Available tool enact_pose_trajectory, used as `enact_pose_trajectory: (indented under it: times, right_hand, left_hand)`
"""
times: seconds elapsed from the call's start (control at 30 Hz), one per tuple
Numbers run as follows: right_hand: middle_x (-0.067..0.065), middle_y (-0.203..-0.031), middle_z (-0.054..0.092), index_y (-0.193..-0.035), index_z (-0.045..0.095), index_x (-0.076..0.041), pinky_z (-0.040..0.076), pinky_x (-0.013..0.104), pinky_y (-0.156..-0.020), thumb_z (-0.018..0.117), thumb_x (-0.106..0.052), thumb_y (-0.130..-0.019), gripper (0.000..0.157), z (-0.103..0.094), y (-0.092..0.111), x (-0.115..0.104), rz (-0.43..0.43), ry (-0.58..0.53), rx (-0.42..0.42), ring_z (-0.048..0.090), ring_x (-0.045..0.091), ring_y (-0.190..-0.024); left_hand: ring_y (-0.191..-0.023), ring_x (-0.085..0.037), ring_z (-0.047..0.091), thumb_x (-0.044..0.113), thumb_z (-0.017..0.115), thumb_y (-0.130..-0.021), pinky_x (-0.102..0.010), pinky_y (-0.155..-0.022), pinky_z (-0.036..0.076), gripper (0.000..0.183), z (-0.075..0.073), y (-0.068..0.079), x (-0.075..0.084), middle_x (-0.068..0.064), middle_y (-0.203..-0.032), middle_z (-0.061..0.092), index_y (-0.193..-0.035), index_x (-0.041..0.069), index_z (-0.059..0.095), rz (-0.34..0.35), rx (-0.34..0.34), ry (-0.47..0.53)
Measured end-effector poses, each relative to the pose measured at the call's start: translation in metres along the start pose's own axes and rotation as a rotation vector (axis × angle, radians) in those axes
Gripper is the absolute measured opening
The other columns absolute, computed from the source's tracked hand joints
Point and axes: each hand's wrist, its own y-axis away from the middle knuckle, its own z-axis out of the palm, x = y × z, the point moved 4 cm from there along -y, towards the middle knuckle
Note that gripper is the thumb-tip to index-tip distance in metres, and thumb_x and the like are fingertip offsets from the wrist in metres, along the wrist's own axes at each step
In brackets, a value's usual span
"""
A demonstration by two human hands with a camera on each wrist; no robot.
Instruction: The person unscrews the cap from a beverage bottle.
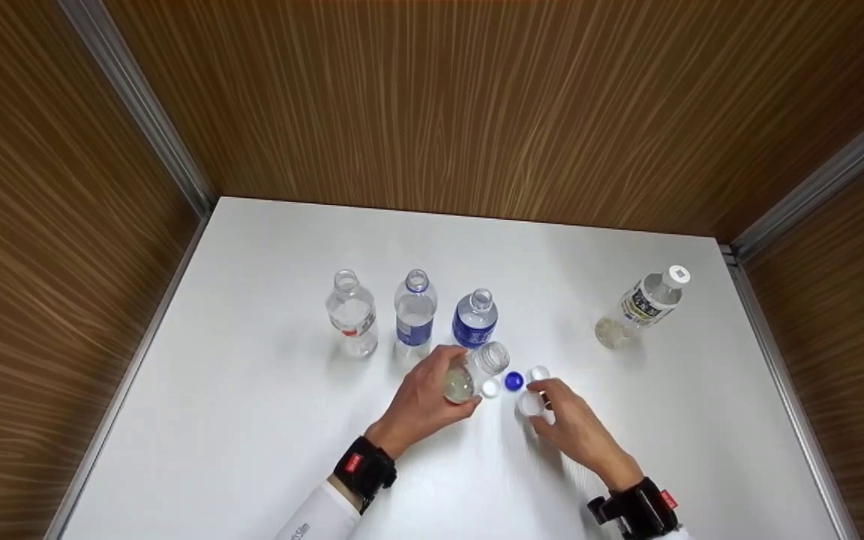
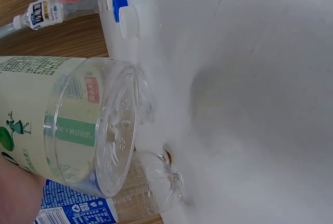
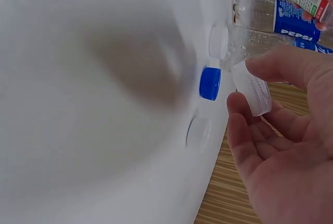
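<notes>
My left hand (image 1: pixel 424 397) grips a clear wide-mouthed bottle (image 2: pixel 62 120) with a pale green label. The bottle is tilted, its uncapped mouth toward the right in the head view. To the right, my right hand (image 1: pixel 578 427) pinches a wide white cap (image 3: pixel 252 91) between thumb and fingers, held just over the table. Near it lie a blue cap (image 1: pixel 514 381) and two smaller white caps, one (image 1: pixel 490 388) beside the held bottle and the other (image 1: pixel 539 373) by my right fingertips.
Three uncapped bottles stand in a row behind my hands: one with a red mark (image 1: pixel 353 315), a blue-labelled one (image 1: pixel 415 330) and a shorter blue one (image 1: pixel 475 322). A white-capped bottle (image 1: pixel 642 304) stands farther right. Wood-grain panels (image 1: pixel 432 105) enclose the white table (image 1: pixel 252 375).
</notes>
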Motion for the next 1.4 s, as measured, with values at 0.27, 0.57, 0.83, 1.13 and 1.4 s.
enact_pose_trajectory:
  times: [0.27,0.57,0.83,1.13,1.4]
  right_hand:
    - [0.01,-0.104,0.057,-0.106,0.062,0.001,0.049,0.042,-0.08,0.082,-0.001,-0.066,0.045,0.017,-0.005,0.002,-0.011,0.156,-0.052,0.057,0.025,-0.091]
    - [0.006,-0.102,0.057,-0.106,0.062,-0.002,0.047,0.042,-0.079,0.083,-0.008,-0.066,0.045,0.025,-0.004,0.007,0.003,0.225,-0.068,0.055,0.025,-0.09]
    - [0.009,-0.103,0.059,-0.114,0.061,-0.002,0.046,0.041,-0.076,0.083,-0.022,-0.073,0.051,0.01,-0.008,-0.004,-0.045,0.214,-0.037,0.054,0.024,-0.089]
    - [-0.008,-0.113,0.058,-0.122,0.056,-0.016,0.048,0.039,-0.081,0.073,-0.033,-0.085,0.044,-0.014,-0.022,-0.047,-0.144,-0.017,0.048,0.055,0.013,-0.102]
    - [0.002,-0.114,0.062,-0.124,0.058,-0.008,0.049,0.03,-0.081,0.08,-0.007,-0.075,0.053,-0.017,-0.032,-0.069,-0.16,-0.202,0.156,0.06,0.018,-0.095]
  left_hand:
    - [-0.104,-0.011,0.057,0.03,0.083,-0.072,-0.027,-0.089,0.048,0.069,0.003,-0.001,0.001,-0.001,-0.115,0.058,-0.126,0.01,0.046,0.003,-0.011,0.031]
    - [-0.101,-0.014,0.059,0.031,0.085,-0.071,-0.029,-0.086,0.049,0.071,0.005,-0.002,0.005,-0.002,-0.114,0.059,-0.126,0.009,0.046,0.024,0.006,0.059]
    - [-0.104,-0.013,0.058,0.033,0.083,-0.074,-0.03,-0.086,0.049,0.07,0.008,-0.002,0.006,-0.002,-0.116,0.058,-0.128,0.009,0.045,0.02,0.0,0.075]
    - [-0.105,-0.012,0.057,0.037,0.081,-0.075,-0.028,-0.088,0.048,0.072,0.016,-0.003,0.011,-0.004,-0.117,0.058,-0.129,0.008,0.042,-0.016,-0.002,0.069]
    - [-0.103,-0.014,0.058,0.045,0.076,-0.079,-0.03,-0.087,0.048,0.072,0.024,-0.004,0.015,-0.004,-0.117,0.058,-0.13,0.008,0.042,-0.037,0.005,0.069]
